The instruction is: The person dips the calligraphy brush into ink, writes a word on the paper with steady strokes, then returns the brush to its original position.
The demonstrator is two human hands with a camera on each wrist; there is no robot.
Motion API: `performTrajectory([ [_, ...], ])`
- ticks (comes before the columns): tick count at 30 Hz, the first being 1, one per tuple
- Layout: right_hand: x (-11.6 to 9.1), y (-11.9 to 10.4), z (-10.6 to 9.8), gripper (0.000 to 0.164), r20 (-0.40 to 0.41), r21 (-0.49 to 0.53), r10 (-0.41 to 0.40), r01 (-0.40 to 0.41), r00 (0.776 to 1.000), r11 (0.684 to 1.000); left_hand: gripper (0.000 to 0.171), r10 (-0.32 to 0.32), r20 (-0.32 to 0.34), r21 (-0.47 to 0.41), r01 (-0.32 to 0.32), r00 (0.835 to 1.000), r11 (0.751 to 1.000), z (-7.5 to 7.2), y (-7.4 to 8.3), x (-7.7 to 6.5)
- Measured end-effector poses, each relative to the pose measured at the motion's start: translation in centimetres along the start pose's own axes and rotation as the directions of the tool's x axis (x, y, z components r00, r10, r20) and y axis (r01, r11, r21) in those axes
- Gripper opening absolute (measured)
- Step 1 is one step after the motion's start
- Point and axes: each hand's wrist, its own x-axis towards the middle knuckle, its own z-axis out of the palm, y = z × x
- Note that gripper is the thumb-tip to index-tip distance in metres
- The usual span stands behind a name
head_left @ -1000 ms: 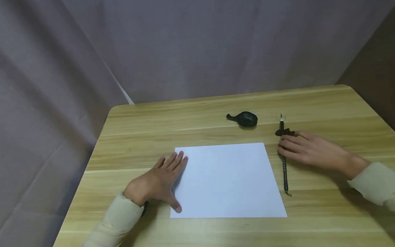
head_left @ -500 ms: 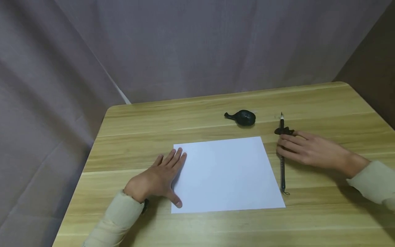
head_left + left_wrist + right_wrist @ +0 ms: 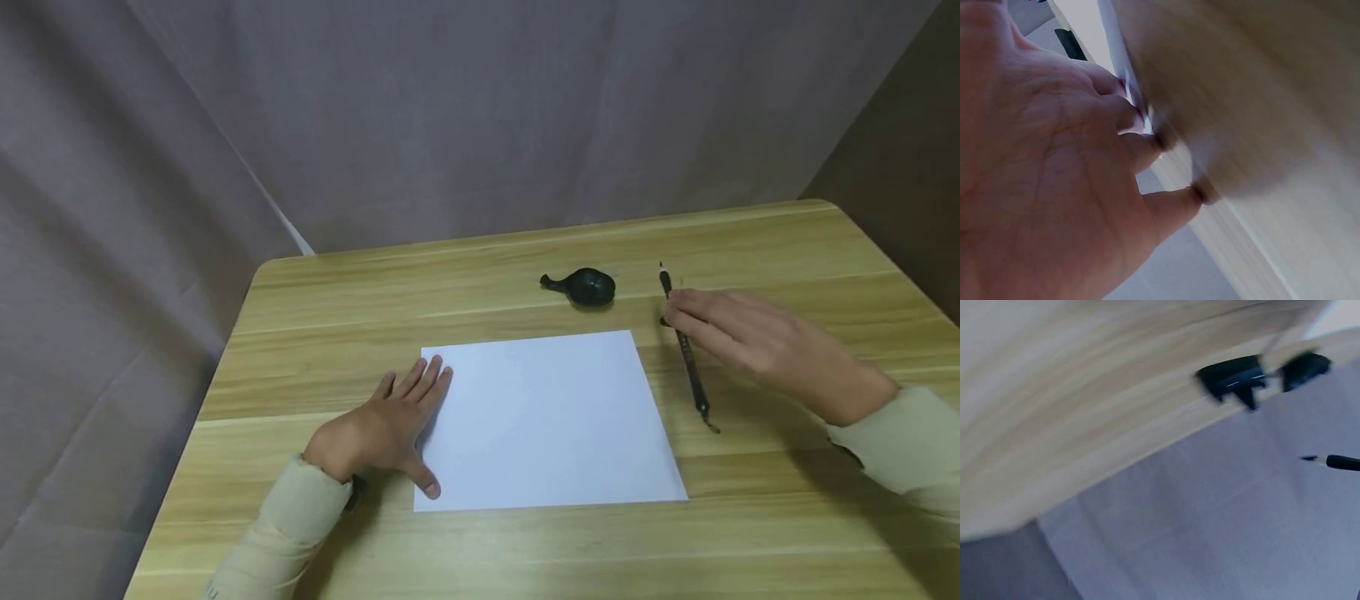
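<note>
My left hand [image 3: 386,429] lies with spread, straight fingers across the left edge of a white sheet of paper [image 3: 543,421]. Its palm and fingertips against the surface fill the left wrist view. Between thumb and fingers my right hand [image 3: 765,346] pinches a dark writing brush [image 3: 690,371] by the upper shaft, right of the paper; its tip points away and its looped end toward me. The brush tip [image 3: 1325,460] also shows in the right wrist view, apart from the table. A small black brush rest [image 3: 1232,376] stands on the table, mostly hidden by the hand in the head view.
A black gourd-shaped object [image 3: 588,287] lies behind the paper on the wooden table [image 3: 375,308]. Grey curtain [image 3: 465,125] hangs behind and to the left of the table. A dark brown surface [image 3: 900,175] stands at the far right.
My right hand has lifted the brush off its rest and tilted it, tip to the left. The paper shifted slightly earlier; the left hand stays on it.
</note>
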Motion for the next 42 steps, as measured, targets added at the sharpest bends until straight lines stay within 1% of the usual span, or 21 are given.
performTrajectory([
  [2, 0.9, -0.4, 0.4, 0.033, -0.090, 0.049, 0.088, -0.084, 0.992, 0.995, 0.152, -0.004, 0.006, -0.008, 0.004, 1.000, 1.000, 0.0, 0.0, 0.1],
  [3, 1.3, -0.5, 0.6, 0.033, -0.130, 0.087, 0.137, -0.126, 0.982, 0.988, 0.152, -0.007, 0.011, -0.010, 0.007, 1.000, 1.000, 0.0, 0.0, 0.1],
  [4, 1.6, -0.5, 1.1, 0.032, -0.181, 0.112, 0.181, -0.163, 0.967, 0.980, 0.152, -0.011, 0.016, -0.010, 0.012, 1.000, 1.000, 0.0, 0.0, 0.1],
  [5, 1.9, -0.5, 1.5, 0.033, -0.213, 0.114, 0.218, -0.198, 0.952, 0.974, 0.152, -0.016, 0.022, -0.010, 0.016, 1.000, 1.000, 0.0, 0.1, 0.1],
  [7, 2.1, -0.3, 2.3, 0.036, -0.238, 0.171, 0.312, -0.276, 0.920, 0.946, 0.152, -0.021, 0.032, -0.011, 0.021, 0.999, 1.000, -0.2, 0.1, 0.0],
  [9, 2.1, 0.2, 3.1, 0.038, -0.241, 0.193, 0.386, -0.346, 0.890, 0.918, 0.151, -0.020, 0.040, -0.015, 0.020, 0.999, 1.000, -0.4, 0.2, 0.0],
  [11, 2.0, 0.7, 3.8, 0.035, -0.233, 0.168, 0.446, -0.417, 0.864, 0.894, 0.148, -0.018, 0.049, -0.037, 0.019, 0.999, 0.999, -0.7, 0.3, 0.1],
  [12, 1.9, 0.9, 4.1, 0.031, -0.231, 0.186, 0.481, -0.447, 0.846, 0.875, 0.146, -0.015, 0.052, -0.051, 0.018, 0.999, 0.999, -0.8, 0.3, 0.1],
  [15, 1.7, 1.5, 5.2, 0.019, -0.246, 0.196, 0.563, -0.528, 0.789, 0.826, 0.141, -0.014, 0.062, -0.084, 0.019, 0.998, 0.996, -1.2, 0.3, 0.1],
  [18, 1.8, 1.7, 5.8, 0.020, -0.237, 0.242, 0.643, -0.597, 0.728, 0.765, 0.140, -0.010, 0.060, -0.105, 0.016, 0.998, 0.994, -1.4, 0.3, 0.2],
  [21, 2.4, 1.7, 6.4, 0.020, -0.232, 0.306, 0.701, -0.633, 0.674, 0.711, 0.141, -0.016, 0.046, -0.115, 0.021, 0.999, 0.993, -1.3, 0.3, 0.1],
  [25, 3.7, 1.5, 6.7, 0.016, -0.242, 0.352, 0.750, -0.664, 0.616, 0.659, 0.143, -0.032, 0.023, -0.120, 0.035, 0.999, 0.992, -1.1, 0.4, 0.1],
  [28, 4.6, 0.9, 6.6, 0.012, -0.245, 0.376, 0.789, -0.695, 0.564, 0.613, 0.145, -0.038, 0.015, -0.106, 0.040, 0.999, 0.994, -1.0, 0.5, 0.1],
  [31, 4.8, 0.6, 6.5, 0.012, -0.220, 0.406, 0.831, -0.727, 0.511, 0.554, 0.146, -0.038, 0.005, -0.086, 0.039, 0.999, 0.996, -0.9, 0.6, 0.0],
  [32, 4.7, 0.6, 6.6, 0.012, -0.205, 0.412, 0.843, -0.737, 0.498, 0.536, 0.147, -0.040, 0.001, -0.079, 0.040, 0.999, 0.996, -0.9, 0.6, 0.0],
  [35, 3.9, 1.1, 7.0, 0.014, -0.150, 0.424, 0.867, -0.761, 0.475, 0.491, 0.147, -0.031, -0.010, -0.072, 0.030, 0.999, 0.997, -0.8, 0.6, 0.0],
  [38, 3.2, 1.7, 7.5, 0.015, -0.113, 0.439, 0.874, -0.765, 0.473, 0.471, 0.147, -0.024, -0.011, -0.075, 0.023, 1.000, 0.997, -0.7, 0.4, 0.1],
  [40, 3.2, 1.7, 7.7, 0.016, -0.103, 0.458, 0.881, -0.764, 0.461, 0.454, 0.147, -0.020, -0.007, -0.075, 0.020, 1.000, 0.997, -0.8, 0.3, 0.2],
  [42, 3.2, 1.7, 7.9, 0.015, -0.105, 0.472, 0.884, -0.760, 0.455, 0.447, 0.147, -0.018, -0.006, -0.075, 0.018, 1.000, 0.997, -1.0, 0.1, 0.1],
])
